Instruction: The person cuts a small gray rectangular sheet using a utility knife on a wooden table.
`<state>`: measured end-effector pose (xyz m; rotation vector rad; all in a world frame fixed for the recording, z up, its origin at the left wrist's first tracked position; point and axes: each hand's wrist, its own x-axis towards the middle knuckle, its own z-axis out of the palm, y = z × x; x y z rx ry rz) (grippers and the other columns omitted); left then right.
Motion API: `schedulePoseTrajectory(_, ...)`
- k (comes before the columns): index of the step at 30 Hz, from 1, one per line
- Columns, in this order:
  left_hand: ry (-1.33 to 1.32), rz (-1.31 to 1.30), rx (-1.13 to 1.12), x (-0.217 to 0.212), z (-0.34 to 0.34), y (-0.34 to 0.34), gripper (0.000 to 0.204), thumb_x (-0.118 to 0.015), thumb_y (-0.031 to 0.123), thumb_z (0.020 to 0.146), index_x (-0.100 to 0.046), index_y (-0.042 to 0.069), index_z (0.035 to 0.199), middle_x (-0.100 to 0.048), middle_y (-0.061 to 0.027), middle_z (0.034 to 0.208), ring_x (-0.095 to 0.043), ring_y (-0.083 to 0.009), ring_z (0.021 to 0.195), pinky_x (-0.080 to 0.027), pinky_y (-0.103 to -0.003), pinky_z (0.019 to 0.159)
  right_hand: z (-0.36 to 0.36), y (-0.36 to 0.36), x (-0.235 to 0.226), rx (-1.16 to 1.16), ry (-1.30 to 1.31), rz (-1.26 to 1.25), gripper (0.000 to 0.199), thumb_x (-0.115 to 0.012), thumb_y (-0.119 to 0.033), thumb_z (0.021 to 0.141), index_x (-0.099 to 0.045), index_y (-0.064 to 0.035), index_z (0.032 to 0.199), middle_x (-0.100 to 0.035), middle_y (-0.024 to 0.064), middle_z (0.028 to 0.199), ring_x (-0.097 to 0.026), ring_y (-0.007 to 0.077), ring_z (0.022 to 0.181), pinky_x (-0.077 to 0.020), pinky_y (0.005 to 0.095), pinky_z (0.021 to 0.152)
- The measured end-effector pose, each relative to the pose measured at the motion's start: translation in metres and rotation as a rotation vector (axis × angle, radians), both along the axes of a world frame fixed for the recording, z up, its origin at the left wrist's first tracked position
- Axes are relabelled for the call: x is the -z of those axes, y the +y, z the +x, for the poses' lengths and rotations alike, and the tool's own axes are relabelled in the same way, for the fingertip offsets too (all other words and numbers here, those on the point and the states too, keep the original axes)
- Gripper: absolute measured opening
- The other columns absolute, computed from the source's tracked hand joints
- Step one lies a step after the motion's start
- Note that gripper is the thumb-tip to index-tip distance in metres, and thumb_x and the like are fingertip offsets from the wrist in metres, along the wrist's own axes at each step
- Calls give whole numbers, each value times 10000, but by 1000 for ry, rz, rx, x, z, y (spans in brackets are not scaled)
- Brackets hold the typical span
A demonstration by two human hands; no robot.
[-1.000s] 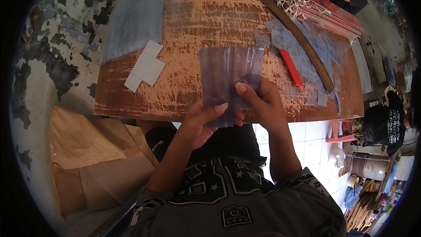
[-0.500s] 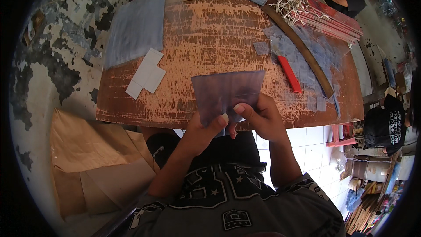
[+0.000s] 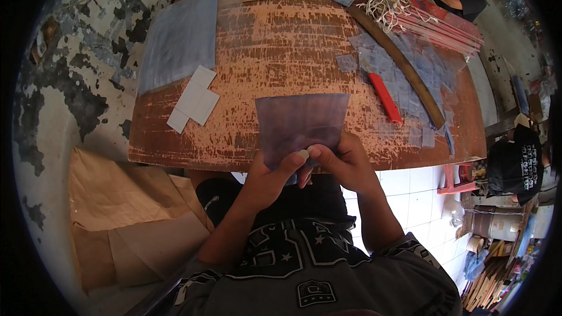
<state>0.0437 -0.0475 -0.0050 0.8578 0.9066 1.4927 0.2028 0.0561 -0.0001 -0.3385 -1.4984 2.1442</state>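
As both thumbs (image 3: 292, 163) (image 3: 325, 157) nearly meet, fingers (image 3: 350, 145) pinch a plastic sheet (image 3: 301, 120).

1 head-worn fisheye view looks down; the table (image 3: 281, 52) lies near.

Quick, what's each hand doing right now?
Left hand: closed, holding the translucent plastic sheet near its lower left.
Right hand: closed, holding the same sheet near its lower right.

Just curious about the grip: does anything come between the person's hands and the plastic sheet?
Nothing visible does. The left hand and right hand hold the plastic sheet directly at its lower part; its far side is hidden. The red tool lies apart, to the right.
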Motion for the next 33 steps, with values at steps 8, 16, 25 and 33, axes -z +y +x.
schedulePoseTrajectory(8, -15, -208, -59, -2, -5, -4, 343, -656, 193, 1013, -544, -37, 1242, -611, -86, 846, -582, -147, 630, -530, -318, 555, 2, 9, -4, 236, -85, 215, 293, -620, -164, 1033, -587, 9, 1266, -682, 75, 1128, -640, 127, 1066, -511, 303, 931)
schedulePoseTrajectory(16, -24, -235, -30, -2, -7, -3, 329, -654, 198, 1016, -549, -35, 1223, -605, -88, 801, -567, -141, 613, -513, -311, 541, 4, 12, -8, 219, -138, 242, 325, -632, -215, 1032, -617, 9, 1268, -684, 63, 1134, -631, 115, 1057, -501, 293, 927)
schedulePoseTrajectory(25, 28, -264, 6, -4, -8, -4, 266, -645, 206, 1017, -552, -23, 1118, -573, -63, 710, -536, -130, 542, -494, -296, 519, 7, 14, -9, 275, -213, 214, 263, -649, -230, 1023, -670, -16, 1176, -672, 26, 978, -640, 94, 901, -517, 256, 777)
schedulePoseTrajectory(33, 74, -289, 29, 2, -9, -9, 240, -646, 188, 1007, -550, -16, 1088, -560, -49, 698, -510, -105, 518, -466, -272, 483, 13, 19, -27, 174, -260, 192, 220, -666, -242, 1016, -648, -28, 970, -632, -2, 813, -617, 44, 711, -478, 218, 572)
